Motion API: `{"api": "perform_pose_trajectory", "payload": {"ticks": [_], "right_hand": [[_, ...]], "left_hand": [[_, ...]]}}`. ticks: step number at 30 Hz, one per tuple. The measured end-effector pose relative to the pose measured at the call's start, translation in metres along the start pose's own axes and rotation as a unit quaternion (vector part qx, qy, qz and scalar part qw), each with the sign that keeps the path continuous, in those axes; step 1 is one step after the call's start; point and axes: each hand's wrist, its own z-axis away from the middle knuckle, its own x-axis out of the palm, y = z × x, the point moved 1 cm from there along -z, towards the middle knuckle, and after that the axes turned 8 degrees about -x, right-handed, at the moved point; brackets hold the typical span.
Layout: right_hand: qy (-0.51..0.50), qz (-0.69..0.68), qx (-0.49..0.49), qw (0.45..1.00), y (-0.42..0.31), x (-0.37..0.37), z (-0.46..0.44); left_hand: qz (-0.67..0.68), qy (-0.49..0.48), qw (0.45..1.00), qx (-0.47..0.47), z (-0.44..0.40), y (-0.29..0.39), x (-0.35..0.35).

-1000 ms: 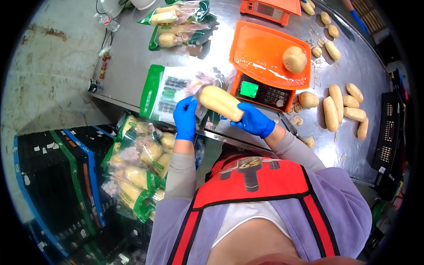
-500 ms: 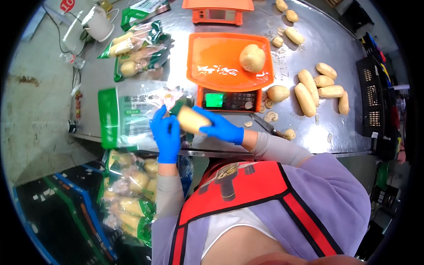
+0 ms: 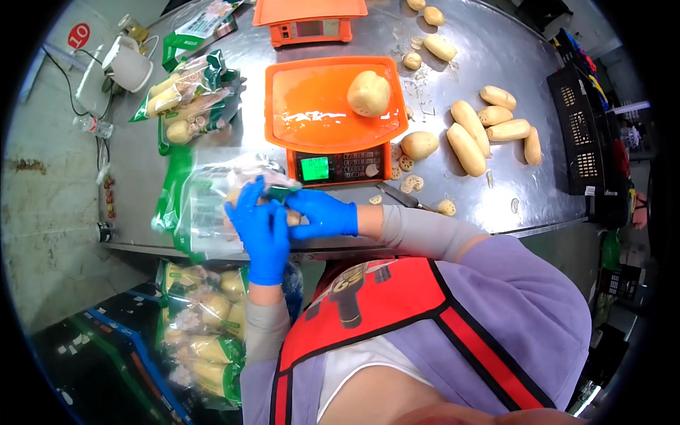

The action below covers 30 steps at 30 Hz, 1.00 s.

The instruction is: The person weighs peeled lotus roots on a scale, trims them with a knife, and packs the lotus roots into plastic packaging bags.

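Note:
A clear and green plastic bag (image 3: 202, 205) lies at the front left of the steel table, blurred by motion. My left hand (image 3: 259, 230), in a blue glove, grips the bag at its mouth. Close beside it, my blue-gloved right hand (image 3: 324, 214) is closed on a pale lotus root (image 3: 292, 217), mostly hidden by the fingers and the bag. Behind my hands stands an orange scale (image 3: 340, 166) with a lit green display. A stubby lotus root piece (image 3: 369, 94) sits on the right of its orange tray (image 3: 312, 131).
Several whole lotus roots (image 3: 467, 145) lie on the right. A knife (image 3: 402, 195) and cut slices (image 3: 411, 183) are near the scale. Filled bags (image 3: 180, 103) lie at the back left, more packed bags (image 3: 212, 312) below the edge. A second scale (image 3: 308, 28) and a black crate (image 3: 577, 142) stand beyond.
My right hand has moved left with the lotus root, which was in plain sight and is now largely inside the bag's mouth. The bag has bulged and shifted. The whole view has swung slightly.

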Motion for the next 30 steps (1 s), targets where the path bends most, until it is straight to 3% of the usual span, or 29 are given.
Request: {"api": "perform_pose_trajectory", "payload": {"ticks": [1,2,3,4,5,6,7,9,10,11,14,16,17,18,19,20,22,23,24,25,27,28,29,30], "right_hand": [[-0.024,0.152,-0.117,0.981,0.0,-0.002,-0.004],[-0.047,0.299,-0.23,0.925,0.0,-0.001,-0.007],[-0.047,0.3,-0.231,0.924,0.007,0.001,-0.01],[0.002,0.004,-0.083,0.997,0.02,0.003,-0.013],[0.033,-0.285,0.058,0.956,-0.005,0.007,-0.016],[0.143,-0.54,0.182,0.809,-0.031,0.01,-0.017],[0.142,-0.539,0.182,0.81,-0.029,0.009,-0.016],[0.122,-0.513,0.128,0.84,-0.01,0.013,-0.013],[0.008,-0.317,0.008,0.948,0.013,0.008,-0.011],[-0.045,-0.108,-0.138,0.984,0.034,0.004,-0.009],[-0.104,0.084,-0.121,0.984,0.032,-0.002,-0.027],[-0.07,-0.007,0.0,0.998,0.02,0.004,-0.033],[-0.02,-0.167,0.12,0.978,0.007,0.008,-0.033],[-0.038,-0.034,0.072,0.996,-0.001,0.006,-0.031],[-0.05,0.031,0.046,0.997,-0.001,0.007,-0.031],[-0.059,0.096,0.02,0.993,-0.001,0.007,-0.031],[-0.063,0.167,-0.042,0.983,0.015,0.011,-0.04],[-0.065,0.189,-0.063,0.978,0.025,0.014,-0.045],[0.032,-0.226,0.092,0.969,0.043,0.02,-0.051],[0.126,-0.593,0.23,0.762,0.047,0.026,-0.055],[0.104,-0.621,0.189,0.753,0.045,0.028,-0.055],[0.109,-0.523,0.137,0.834,0.065,0.03,-0.062],[0.122,-0.465,0.115,0.869,0.087,0.035,-0.069],[0.138,-0.404,0.095,0.899,0.108,0.039,-0.076]], "left_hand": [[-0.001,0.0,1.0,0.001,0.002,0.001,0.001],[0.012,-0.009,1.0,-0.01,0.004,0.0,0.003],[0.025,-0.018,0.999,-0.021,0.006,-0.001,0.005],[0.055,-0.004,0.998,-0.029,0.009,-0.002,0.008],[0.055,-0.006,0.998,-0.031,0.012,0.0,0.008],[0.083,-0.003,0.996,-0.039,0.013,0.001,0.009],[0.111,0.002,0.993,-0.045,0.013,0.003,0.011],[0.129,-0.039,0.991,0.0,0.012,0.017,0.013],[0.107,-0.051,0.992,0.047,0.012,0.023,0.014],[0.134,-0.083,0.985,0.07,0.009,0.028,0.013],[0.123,-0.085,0.987,0.064,0.013,0.025,0.005],[0.263,0.042,0.952,-0.15,0.021,0.016,-0.003],[0.259,0.045,0.953,-0.153,0.023,0.007,-0.002],[0.361,0.196,0.87,-0.274,0.025,-0.013,0.001],[0.444,0.336,0.74,-0.378,0.026,-0.025,-0.002],[0.44,0.34,0.74,-0.379,0.028,-0.032,-0.009],[0.551,0.153,0.642,-0.51,0.028,-0.041,-0.016],[0.55,0.158,0.641,-0.511,0.032,-0.048,-0.011],[0.516,0.085,0.691,-0.499,0.038,-0.059,0.002],[0.478,0.008,0.735,-0.481,0.038,-0.061,0.009],[0.482,-0.018,0.713,-0.509,0.041,-0.064,0.009],[0.473,-0.021,0.732,-0.49,0.043,-0.076,0.007],[0.464,-0.023,0.751,-0.47,0.042,-0.084,0.005],[0.487,-0.01,0.727,-0.485,0.04,-0.082,0.001]]}}
